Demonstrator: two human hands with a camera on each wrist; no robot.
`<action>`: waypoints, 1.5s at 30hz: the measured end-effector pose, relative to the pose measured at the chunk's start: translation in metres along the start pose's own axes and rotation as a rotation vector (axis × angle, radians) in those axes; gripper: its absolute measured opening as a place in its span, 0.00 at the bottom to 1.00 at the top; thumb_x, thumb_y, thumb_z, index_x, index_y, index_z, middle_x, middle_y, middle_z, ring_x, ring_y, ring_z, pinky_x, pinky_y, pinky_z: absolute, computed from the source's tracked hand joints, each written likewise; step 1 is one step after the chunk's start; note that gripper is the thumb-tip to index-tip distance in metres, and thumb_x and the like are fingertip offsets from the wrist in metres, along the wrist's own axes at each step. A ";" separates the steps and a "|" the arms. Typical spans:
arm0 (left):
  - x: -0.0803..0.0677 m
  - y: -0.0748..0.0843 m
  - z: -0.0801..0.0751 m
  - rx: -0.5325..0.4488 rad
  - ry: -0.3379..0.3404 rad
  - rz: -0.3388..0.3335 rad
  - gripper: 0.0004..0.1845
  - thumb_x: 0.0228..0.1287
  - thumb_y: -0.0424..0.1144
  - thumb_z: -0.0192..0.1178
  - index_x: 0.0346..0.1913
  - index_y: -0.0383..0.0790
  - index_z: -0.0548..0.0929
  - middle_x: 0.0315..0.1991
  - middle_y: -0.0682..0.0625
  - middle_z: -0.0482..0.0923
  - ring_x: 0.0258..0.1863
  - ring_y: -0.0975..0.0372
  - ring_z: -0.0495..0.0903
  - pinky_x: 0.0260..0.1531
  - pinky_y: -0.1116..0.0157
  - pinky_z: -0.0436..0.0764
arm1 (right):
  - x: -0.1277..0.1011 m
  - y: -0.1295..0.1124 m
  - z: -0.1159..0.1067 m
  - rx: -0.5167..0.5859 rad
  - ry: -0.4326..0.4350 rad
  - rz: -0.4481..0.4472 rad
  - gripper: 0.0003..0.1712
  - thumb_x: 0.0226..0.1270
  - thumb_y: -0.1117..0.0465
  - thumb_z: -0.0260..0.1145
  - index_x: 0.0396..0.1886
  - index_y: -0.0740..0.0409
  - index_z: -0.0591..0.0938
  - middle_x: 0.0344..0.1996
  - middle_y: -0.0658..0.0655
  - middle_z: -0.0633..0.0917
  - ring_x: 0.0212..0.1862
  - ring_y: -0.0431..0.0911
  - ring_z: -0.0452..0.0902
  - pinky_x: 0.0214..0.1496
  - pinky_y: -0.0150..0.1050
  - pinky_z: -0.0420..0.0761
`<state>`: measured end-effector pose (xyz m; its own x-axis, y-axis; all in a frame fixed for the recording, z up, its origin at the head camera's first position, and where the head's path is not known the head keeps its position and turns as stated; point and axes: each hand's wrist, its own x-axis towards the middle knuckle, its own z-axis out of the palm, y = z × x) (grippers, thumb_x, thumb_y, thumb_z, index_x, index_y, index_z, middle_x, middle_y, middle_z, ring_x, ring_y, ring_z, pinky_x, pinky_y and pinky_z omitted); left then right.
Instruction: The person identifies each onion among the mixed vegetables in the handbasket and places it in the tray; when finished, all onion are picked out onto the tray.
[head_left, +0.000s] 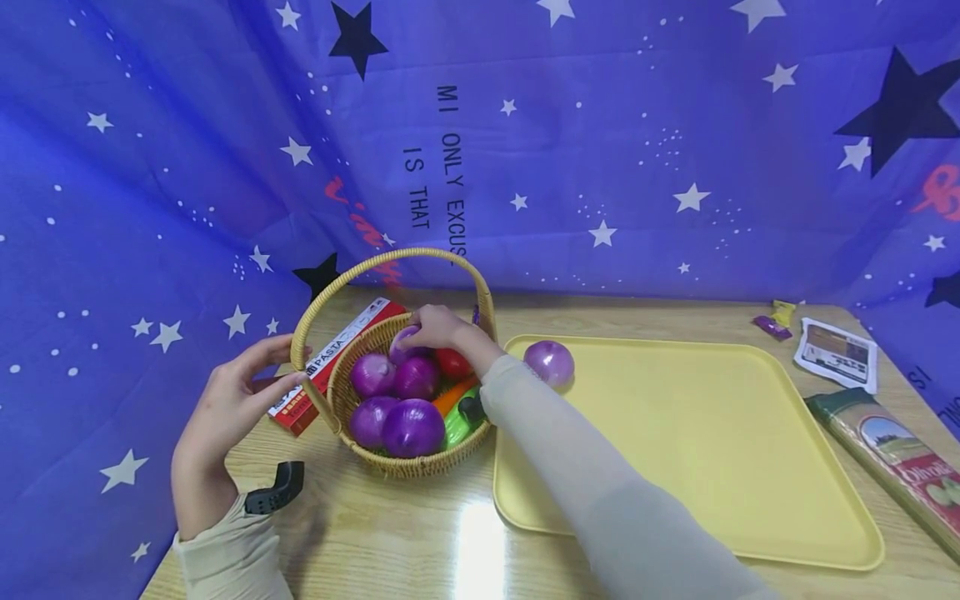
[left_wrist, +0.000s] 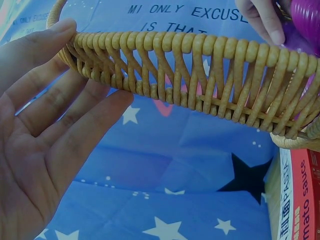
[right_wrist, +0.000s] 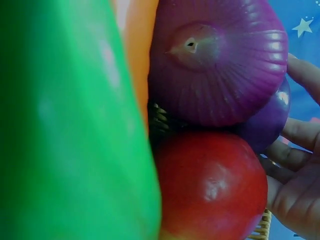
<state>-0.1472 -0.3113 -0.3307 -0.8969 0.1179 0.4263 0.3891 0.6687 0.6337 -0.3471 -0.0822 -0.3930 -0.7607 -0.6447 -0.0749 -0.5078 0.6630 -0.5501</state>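
My left hand [head_left: 232,404] holds the side of the wicker basket's handle [head_left: 302,325] between thumb and fingers; the left wrist view shows the woven handle [left_wrist: 200,75] up close. Inside the basket [head_left: 420,467] lie several shiny purple onions [head_left: 413,428], a red tomato [head_left: 453,364], an orange carrot [head_left: 452,397] and a green vegetable [head_left: 461,421]. At the back of the basket, my right hand [head_left: 437,326] grips a purple onion [head_left: 403,345]. The right wrist view has its fingers [right_wrist: 300,134] at that onion [right_wrist: 267,122], partly hidden behind another onion [right_wrist: 220,65] and the tomato [right_wrist: 212,185].
On the yellow tray [head_left: 690,442] right of the basket, a purple onion [head_left: 550,364] sits in the back left corner. A red pasta box [head_left: 330,367] lies behind the basket. Further right are small wrapped candies [head_left: 776,321], a white packet [head_left: 837,353] and a green-topped package [head_left: 892,458].
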 end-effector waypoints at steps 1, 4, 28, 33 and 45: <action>0.000 0.000 0.000 0.000 -0.001 -0.002 0.22 0.59 0.32 0.64 0.57 0.42 0.76 0.46 0.62 0.81 0.46 0.84 0.75 0.42 0.85 0.77 | 0.000 -0.001 0.000 0.006 0.008 0.004 0.19 0.57 0.44 0.67 0.35 0.55 0.84 0.28 0.48 0.79 0.36 0.41 0.71 0.38 0.28 0.72; 0.000 0.000 0.000 -0.002 -0.001 -0.013 0.21 0.59 0.33 0.64 0.57 0.43 0.77 0.46 0.63 0.81 0.46 0.84 0.75 0.42 0.85 0.77 | -0.002 -0.003 -0.001 0.020 0.031 0.009 0.20 0.57 0.44 0.67 0.34 0.57 0.83 0.29 0.48 0.79 0.34 0.41 0.70 0.35 0.28 0.70; 0.000 -0.002 0.001 0.021 0.000 -0.023 0.21 0.60 0.35 0.64 0.57 0.41 0.77 0.45 0.69 0.79 0.46 0.84 0.74 0.42 0.85 0.77 | -0.003 -0.005 -0.002 -0.061 -0.175 -0.005 0.36 0.57 0.49 0.69 0.62 0.62 0.73 0.60 0.59 0.77 0.63 0.50 0.71 0.69 0.39 0.68; 0.001 -0.003 0.001 0.023 0.000 -0.016 0.21 0.60 0.34 0.64 0.57 0.42 0.77 0.45 0.68 0.79 0.46 0.84 0.75 0.42 0.85 0.77 | -0.005 -0.004 -0.009 -0.063 -0.167 -0.026 0.39 0.57 0.48 0.69 0.65 0.59 0.70 0.63 0.57 0.75 0.65 0.50 0.68 0.71 0.40 0.66; 0.000 -0.002 0.000 0.026 -0.014 -0.036 0.21 0.60 0.36 0.63 0.58 0.43 0.76 0.45 0.70 0.78 0.46 0.84 0.74 0.43 0.86 0.76 | -0.019 -0.008 -0.030 -0.072 -0.140 -0.128 0.37 0.59 0.49 0.68 0.68 0.51 0.68 0.63 0.54 0.75 0.63 0.46 0.69 0.67 0.38 0.69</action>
<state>-0.1477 -0.3129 -0.3325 -0.9133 0.1031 0.3941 0.3506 0.6915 0.6315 -0.3407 -0.0640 -0.3623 -0.6269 -0.7689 -0.1254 -0.6285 0.5943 -0.5018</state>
